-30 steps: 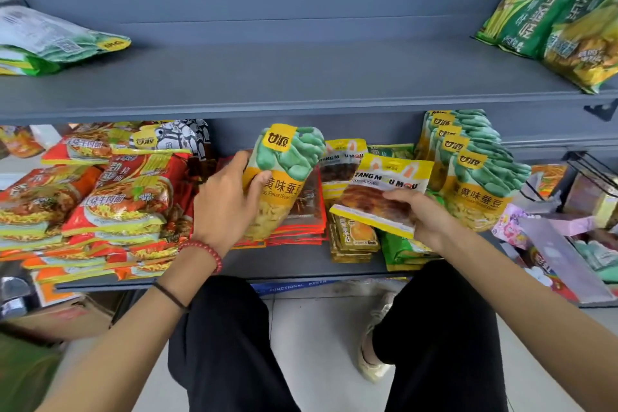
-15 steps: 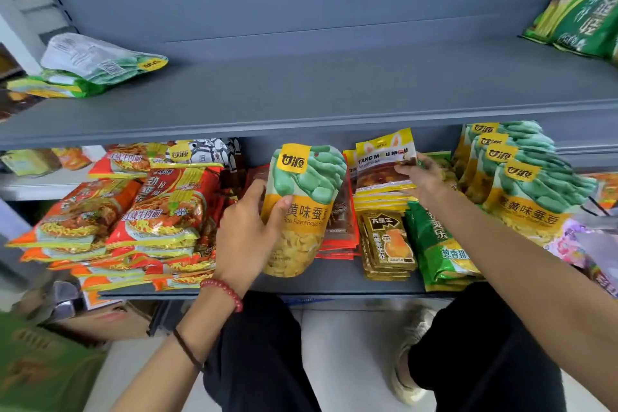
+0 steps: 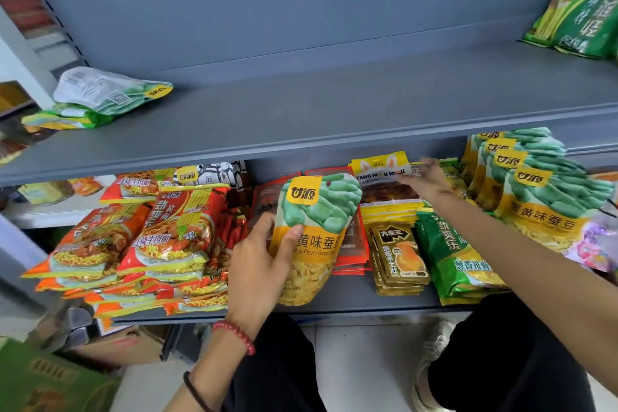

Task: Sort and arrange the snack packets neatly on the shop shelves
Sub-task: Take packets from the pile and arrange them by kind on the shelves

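Note:
My left hand (image 3: 259, 264) grips a green-and-yellow broad bean packet (image 3: 317, 221) upright over the front of the lower shelf (image 3: 364, 298), thumb across its face. Further back, my right hand (image 3: 424, 177) rests on a yellow "Tang Mou Mou" packet (image 3: 381, 174) standing at the back of the shelf, fingers on its upper right part. A row of matching broad bean packets (image 3: 541, 197) leans at the right end of the same shelf.
Orange noodle packets (image 3: 167, 237) are piled at the left, red flat packets (image 3: 351, 244) lie behind the held one. Small gold packets (image 3: 398, 254) and a green bag (image 3: 458, 261) lie mid-shelf. The upper shelf (image 3: 317, 117) carries green packets at left (image 3: 100, 97) and right (image 3: 582, 7).
My right hand carried the yellow packet from near the shelf front to the back and set it upright. My left hand kept hold of the broad bean packet. The camera moved closer.

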